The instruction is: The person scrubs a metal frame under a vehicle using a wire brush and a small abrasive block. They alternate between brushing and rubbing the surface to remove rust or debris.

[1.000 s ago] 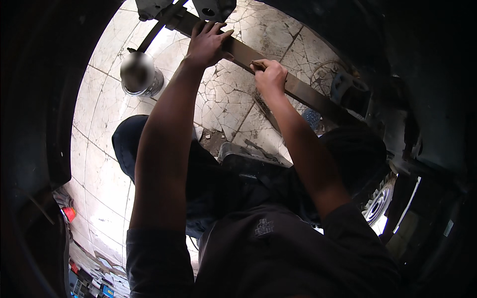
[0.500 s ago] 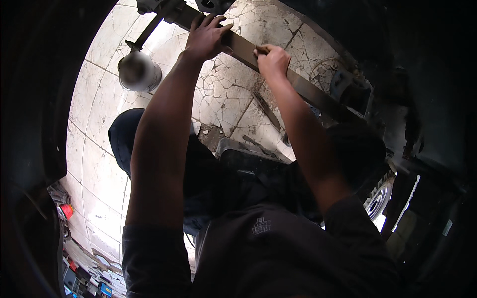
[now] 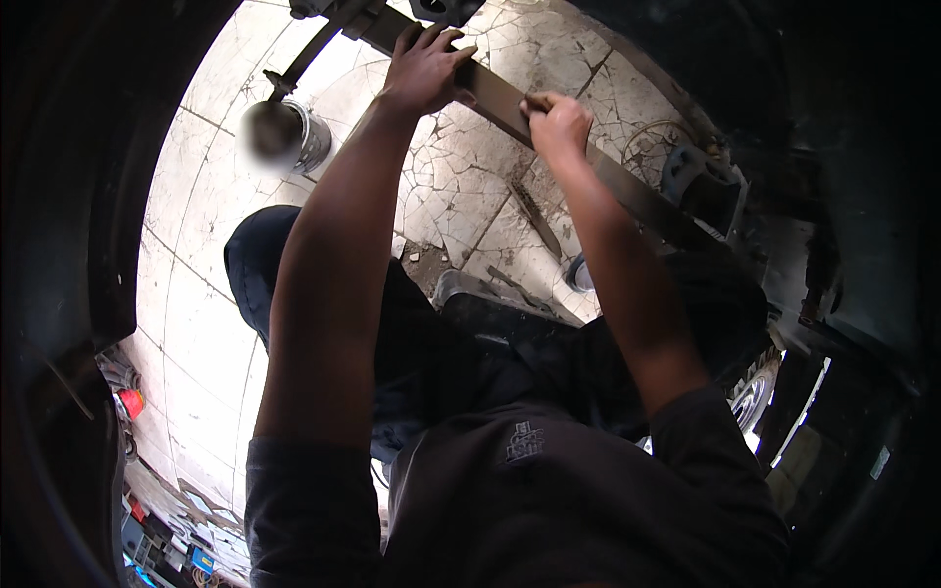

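A long flat-faced beam [image 3: 500, 95] runs slantwise from the upper left down to the right, above a cracked tile floor. My left hand [image 3: 427, 71] lies across its upper part, fingers spread over the far edge and thumb near the close edge. Farther down the beam, my right hand [image 3: 561, 125] is closed with its fingertips pressed at the beam's face. Whatever those fingers may pinch is hidden. Dark metal fittings [image 3: 446, 10] sit by the beam's upper end.
A round bucket [image 3: 316, 143] stands on the floor [image 3: 196, 235] left of the beam. Dark metal strips [image 3: 534, 218] lie between my forearms. A metal bracket-like part [image 3: 701, 181] is beyond the beam at right. Dark bodywork surrounds me; a wheel [image 3: 753, 400] shows at lower right.
The whole view has shifted slightly, so hands, beam and bucket appear a little farther right. Both hands keep nearly the same places on the beam.
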Motion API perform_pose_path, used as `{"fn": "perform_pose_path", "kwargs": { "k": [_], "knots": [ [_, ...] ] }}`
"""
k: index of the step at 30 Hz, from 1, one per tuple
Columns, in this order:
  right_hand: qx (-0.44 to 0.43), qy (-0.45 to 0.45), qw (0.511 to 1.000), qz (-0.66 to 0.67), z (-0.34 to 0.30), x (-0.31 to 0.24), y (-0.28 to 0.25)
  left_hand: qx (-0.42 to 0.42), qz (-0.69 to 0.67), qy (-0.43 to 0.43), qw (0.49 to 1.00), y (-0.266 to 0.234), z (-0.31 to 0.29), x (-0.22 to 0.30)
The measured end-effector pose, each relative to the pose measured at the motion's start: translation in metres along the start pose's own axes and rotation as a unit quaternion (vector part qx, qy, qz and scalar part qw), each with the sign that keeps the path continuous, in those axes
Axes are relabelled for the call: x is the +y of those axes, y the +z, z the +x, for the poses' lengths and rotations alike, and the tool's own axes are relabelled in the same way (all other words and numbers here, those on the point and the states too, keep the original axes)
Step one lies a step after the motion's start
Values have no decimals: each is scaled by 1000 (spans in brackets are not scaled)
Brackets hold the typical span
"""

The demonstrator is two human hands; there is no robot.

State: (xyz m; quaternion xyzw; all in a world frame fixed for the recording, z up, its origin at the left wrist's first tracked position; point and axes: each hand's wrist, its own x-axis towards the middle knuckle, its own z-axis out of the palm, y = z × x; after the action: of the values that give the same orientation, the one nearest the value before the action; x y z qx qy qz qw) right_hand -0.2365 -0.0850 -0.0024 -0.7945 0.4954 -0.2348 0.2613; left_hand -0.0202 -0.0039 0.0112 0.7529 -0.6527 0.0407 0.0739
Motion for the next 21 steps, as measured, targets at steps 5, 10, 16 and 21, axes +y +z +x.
{"fn": "perform_pose_path", "kwargs": {
  "k": [5, 10, 16, 21],
  "knots": [
    [-29, -40, 998, 27, -22, 9, -5, -20, 0, -12, 1000, -3, -2, 0],
    [-4, 20, 1000, -8, -2, -7, -6, -6, -5, -4, 1000, -1, 0, 2],
    [-44, -11, 999, 23, -25, 3, 0, -9, -1, -11, 1000, 1, -4, -3],
    [30, 51, 998, -18, 10, 1, -2, -4, 0, 2, 1000, 0, -2, 4]
  ]
}}
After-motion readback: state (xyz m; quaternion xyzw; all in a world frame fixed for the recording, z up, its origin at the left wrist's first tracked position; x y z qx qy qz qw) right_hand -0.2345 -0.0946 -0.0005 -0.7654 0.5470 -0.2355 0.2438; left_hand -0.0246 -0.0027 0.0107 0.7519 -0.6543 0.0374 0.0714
